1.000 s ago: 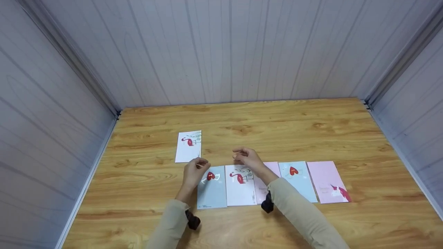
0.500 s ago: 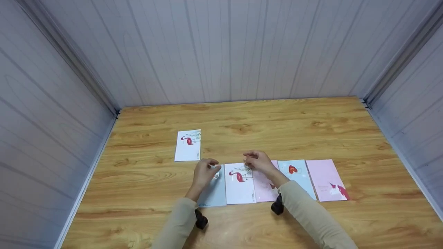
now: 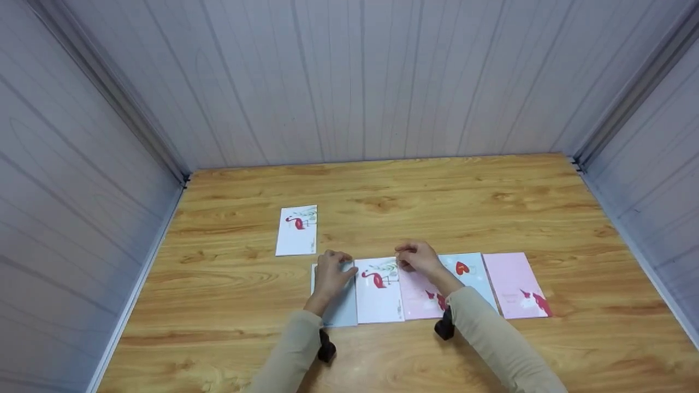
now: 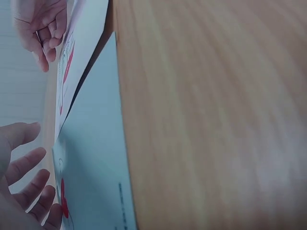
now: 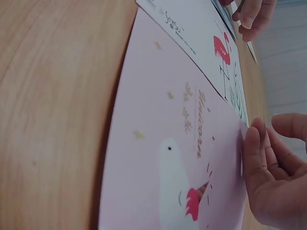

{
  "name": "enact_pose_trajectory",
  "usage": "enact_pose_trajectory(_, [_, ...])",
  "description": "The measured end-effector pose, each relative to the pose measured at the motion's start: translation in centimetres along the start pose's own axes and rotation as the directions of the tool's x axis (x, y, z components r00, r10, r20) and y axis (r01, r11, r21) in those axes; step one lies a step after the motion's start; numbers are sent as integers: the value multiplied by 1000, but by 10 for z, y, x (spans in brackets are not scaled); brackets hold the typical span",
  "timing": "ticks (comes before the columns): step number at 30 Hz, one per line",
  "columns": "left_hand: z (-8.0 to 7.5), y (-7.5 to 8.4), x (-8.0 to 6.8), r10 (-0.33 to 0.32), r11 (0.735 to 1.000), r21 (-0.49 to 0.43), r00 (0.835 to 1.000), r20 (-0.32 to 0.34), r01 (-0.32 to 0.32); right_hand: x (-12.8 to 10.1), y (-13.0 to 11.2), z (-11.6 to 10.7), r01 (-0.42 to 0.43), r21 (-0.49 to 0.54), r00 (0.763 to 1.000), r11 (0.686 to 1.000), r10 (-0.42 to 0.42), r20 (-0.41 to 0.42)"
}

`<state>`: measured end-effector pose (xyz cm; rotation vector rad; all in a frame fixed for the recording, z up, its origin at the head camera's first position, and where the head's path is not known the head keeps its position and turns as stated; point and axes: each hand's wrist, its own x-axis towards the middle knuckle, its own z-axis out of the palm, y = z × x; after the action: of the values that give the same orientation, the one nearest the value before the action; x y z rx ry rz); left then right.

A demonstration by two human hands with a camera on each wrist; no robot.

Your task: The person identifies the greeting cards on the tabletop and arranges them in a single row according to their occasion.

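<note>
A row of several cards lies on the wooden table [image 3: 382,207]. From left they are a pale blue card [image 3: 336,311], a white flamingo card [image 3: 378,292], a pink unicorn card [image 3: 418,297], a pale blue heart card [image 3: 471,270] and another pink unicorn card [image 3: 513,284]. My left hand [image 3: 333,270] rests on the top of the leftmost blue card [image 4: 91,158], its fingers [image 4: 26,184] relaxed and spread. My right hand [image 3: 418,256] touches the far edge of the pink card [image 5: 177,158] with its fingers [image 5: 261,163], the thumb held apart.
A second white flamingo card [image 3: 296,230] lies alone, up and left of the row. Grey panelled walls [image 3: 360,82] close in the table at the back and on both sides. Bare wood stretches behind the cards.
Both hands moved right and came down. The left went from beside the lone flamingo card onto the blue card. The right went from the flamingo card's top to the pink card's top.
</note>
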<state>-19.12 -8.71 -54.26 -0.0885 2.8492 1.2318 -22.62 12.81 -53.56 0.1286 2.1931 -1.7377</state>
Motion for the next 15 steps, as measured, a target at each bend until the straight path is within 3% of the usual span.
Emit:
enact_pose_trajectory(10, [13,-1,0,42,991,132,997,-69,-32,0,3,-2,-46,-80,999,996,46,-2])
enact_pose_trajectory(15, [15,-2,0,62,986,156,995,-81,-49,0,2,-3,-28,-128,999,991,30,14])
